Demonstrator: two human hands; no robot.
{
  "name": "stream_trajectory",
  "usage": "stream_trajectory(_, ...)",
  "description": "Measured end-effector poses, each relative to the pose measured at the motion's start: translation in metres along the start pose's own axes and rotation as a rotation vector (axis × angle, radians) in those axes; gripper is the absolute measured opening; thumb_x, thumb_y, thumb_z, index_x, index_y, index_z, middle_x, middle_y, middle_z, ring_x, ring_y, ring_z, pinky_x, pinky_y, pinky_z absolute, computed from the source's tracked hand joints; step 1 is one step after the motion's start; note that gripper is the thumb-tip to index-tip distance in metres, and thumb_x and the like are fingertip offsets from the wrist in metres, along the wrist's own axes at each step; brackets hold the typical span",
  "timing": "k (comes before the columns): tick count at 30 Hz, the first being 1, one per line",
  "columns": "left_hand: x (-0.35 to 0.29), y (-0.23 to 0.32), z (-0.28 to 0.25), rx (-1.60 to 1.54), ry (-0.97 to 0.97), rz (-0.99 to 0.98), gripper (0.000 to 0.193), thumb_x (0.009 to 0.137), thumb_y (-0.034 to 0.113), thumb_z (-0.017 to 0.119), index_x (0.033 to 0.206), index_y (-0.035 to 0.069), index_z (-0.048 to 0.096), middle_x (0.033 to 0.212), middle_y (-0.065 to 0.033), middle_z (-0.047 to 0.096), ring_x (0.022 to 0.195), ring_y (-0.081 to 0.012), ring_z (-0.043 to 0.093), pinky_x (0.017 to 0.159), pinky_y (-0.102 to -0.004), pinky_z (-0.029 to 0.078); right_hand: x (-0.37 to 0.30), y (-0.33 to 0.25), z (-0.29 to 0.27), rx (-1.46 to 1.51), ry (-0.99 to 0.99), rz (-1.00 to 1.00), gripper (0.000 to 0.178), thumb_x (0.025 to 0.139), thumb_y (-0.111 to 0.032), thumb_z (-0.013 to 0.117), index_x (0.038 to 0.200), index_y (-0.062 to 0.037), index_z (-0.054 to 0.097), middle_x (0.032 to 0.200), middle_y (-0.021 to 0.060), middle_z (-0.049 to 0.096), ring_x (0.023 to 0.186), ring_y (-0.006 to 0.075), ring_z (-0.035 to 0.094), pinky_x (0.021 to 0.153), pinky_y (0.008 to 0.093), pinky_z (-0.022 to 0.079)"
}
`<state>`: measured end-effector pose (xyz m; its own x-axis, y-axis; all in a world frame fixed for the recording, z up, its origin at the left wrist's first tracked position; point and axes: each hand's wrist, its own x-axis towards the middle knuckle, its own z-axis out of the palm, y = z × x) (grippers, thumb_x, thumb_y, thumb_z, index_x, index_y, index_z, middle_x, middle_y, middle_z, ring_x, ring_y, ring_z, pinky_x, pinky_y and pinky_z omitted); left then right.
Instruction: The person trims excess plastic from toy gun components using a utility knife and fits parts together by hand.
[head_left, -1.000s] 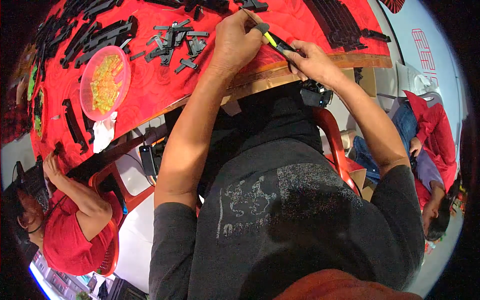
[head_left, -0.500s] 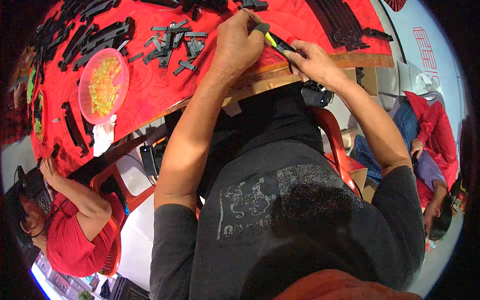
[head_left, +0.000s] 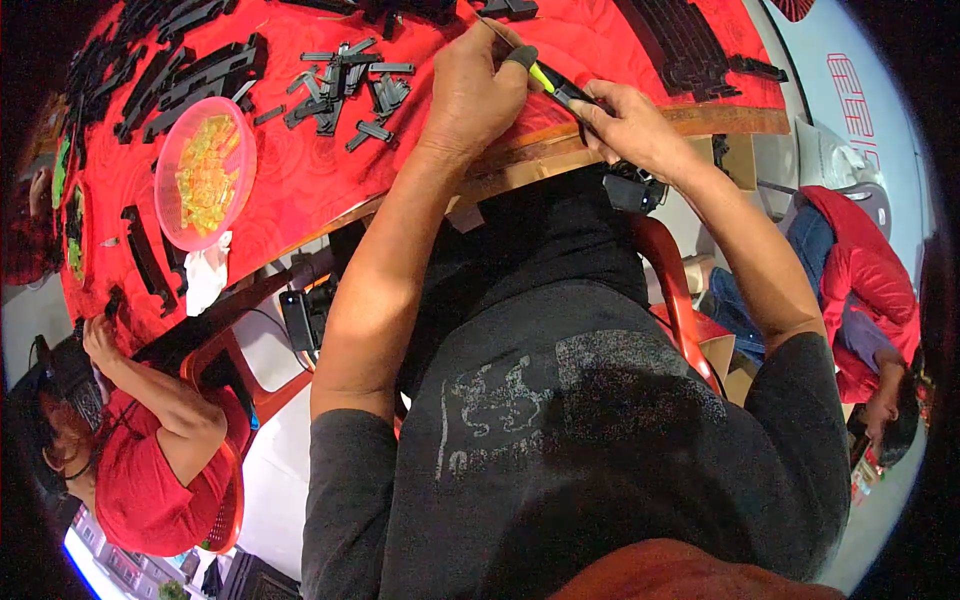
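My left hand (head_left: 478, 90) is closed at the table's near edge, a dark cover on its thumb. Its fingers pinch a slim black and yellow-green piece (head_left: 541, 77), and a thin pointed strip shows above the knuckles. On the other end of the piece my right hand (head_left: 632, 125) is closed, its thumb on top and its fingers curled under. Whether this is one object or two pressed together I cannot make out. Left of my left hand lies a loose pile of short black parts (head_left: 335, 88) on the red tablecloth (head_left: 310, 190).
A pink basket (head_left: 249, 170) of yellow translucent pieces stands at the left, by a white tissue (head_left: 207, 278). Long black parts (head_left: 205, 88) lie behind it, more in a row (head_left: 680, 45) at the far right. A co-worker (head_left: 165, 450) sits left; another person (head_left: 865, 300) sits right.
My hands and the piece between them stay nearly in place. The person at the right has leaned and lowered an arm slightly.
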<state>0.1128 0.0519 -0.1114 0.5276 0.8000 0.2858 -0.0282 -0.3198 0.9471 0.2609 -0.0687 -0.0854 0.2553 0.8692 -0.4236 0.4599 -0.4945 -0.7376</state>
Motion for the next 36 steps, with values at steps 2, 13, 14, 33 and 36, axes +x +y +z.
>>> stream_trajectory(2, -0.001, 0.000, 0.000, 0.019, -0.001, 0.009, 0.006, 0.081, 0.003, 0.060, 0.085, -0.002, 0.059, 0.067, -0.0137, 0.067, 0.062, -0.0219, 0.067, 0.059, -0.0334, 0.052, 0.001, 0.002, 0.000, -0.001, -0.002, 0.003, 0.024, 0.098, -0.024, 0.051, 0.086, -0.0035, 0.052, 0.055, -0.0002, 0.049, 0.043, 0.0074, 0.043, 0.041, 0.0243, 0.035)
stream_trajectory(13, -0.001, -0.005, 0.004, 0.054, -0.020, 0.044, 0.009, 0.077, 0.001, 0.060, 0.085, -0.001, 0.060, 0.068, -0.0136, 0.067, 0.063, -0.0219, 0.068, 0.060, -0.0334, 0.052, 0.005, 0.006, -0.003, 0.022, -0.017, 0.013, 0.028, 0.096, -0.027, 0.052, 0.082, -0.0036, 0.054, 0.056, 0.0026, 0.054, 0.043, 0.0110, 0.049, 0.041, 0.0283, 0.039)
stream_trajectory(14, -0.002, -0.005, 0.004, 0.055, -0.020, 0.049, 0.010, 0.076, 0.001, 0.060, 0.086, 0.000, 0.061, 0.068, -0.0137, 0.067, 0.063, -0.0218, 0.068, 0.060, -0.0333, 0.052, 0.005, 0.007, -0.003, 0.024, -0.023, 0.012, 0.028, 0.097, -0.028, 0.052, 0.082, -0.0037, 0.054, 0.056, 0.0024, 0.054, 0.043, 0.0110, 0.048, 0.041, 0.0282, 0.039)
stream_trajectory(33, 0.002, -0.007, 0.000, -0.053, -0.082, -0.024, 0.007, 0.078, -0.002, 0.057, 0.085, -0.003, 0.058, 0.069, -0.0118, 0.067, 0.064, -0.0167, 0.067, 0.060, -0.0295, 0.052, 0.006, 0.008, -0.004, -0.003, -0.036, -0.019, 0.029, 0.097, -0.028, 0.052, 0.084, -0.0031, 0.055, 0.055, 0.0023, 0.053, 0.042, 0.0105, 0.048, 0.041, 0.0277, 0.039)
stream_trajectory(36, 0.002, -0.010, 0.001, -0.077, -0.062, -0.039, 0.008, 0.079, -0.002, 0.057, 0.086, -0.003, 0.059, 0.070, -0.0123, 0.068, 0.064, -0.0170, 0.068, 0.061, -0.0296, 0.053, 0.006, 0.007, -0.003, -0.008, -0.033, -0.016, 0.029, 0.097, -0.028, 0.052, 0.084, -0.0032, 0.055, 0.055, 0.0022, 0.053, 0.042, 0.0109, 0.048, 0.041, 0.0280, 0.039)
